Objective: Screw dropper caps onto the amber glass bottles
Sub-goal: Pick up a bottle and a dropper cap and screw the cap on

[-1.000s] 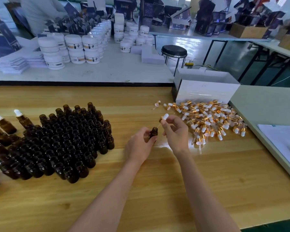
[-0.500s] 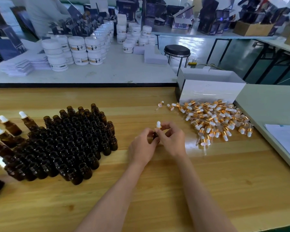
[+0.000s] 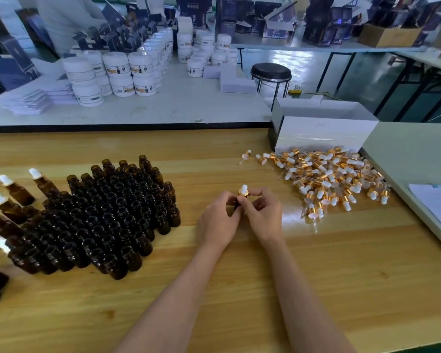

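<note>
On the wooden bench (image 3: 61, 314), leftmost, uncapped amber glass bottles (image 3: 107, 215) stand packed. Midway, the left hand (image 3: 218, 222) clamps its grip round one amber bottle (image 3: 237, 203); the right hand (image 3: 264, 215) has its grip pinched on the white-bulbed gold dropper cap (image 3: 243, 191). Loose dropper caps (image 3: 329, 179) lie rightward.

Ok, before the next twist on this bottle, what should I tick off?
1. Left hand grips the bottle: ok.
2. Right hand pinches the cap: ok.
3. Cap sits on the bottle's neck, upright: ok.
4. Cap screwed fully tight: cannot tell, fingers hide the thread.
5. Loose caps piled to the right of the hands: ok.
6. Open bottles stand grouped to the left: ok.
</note>
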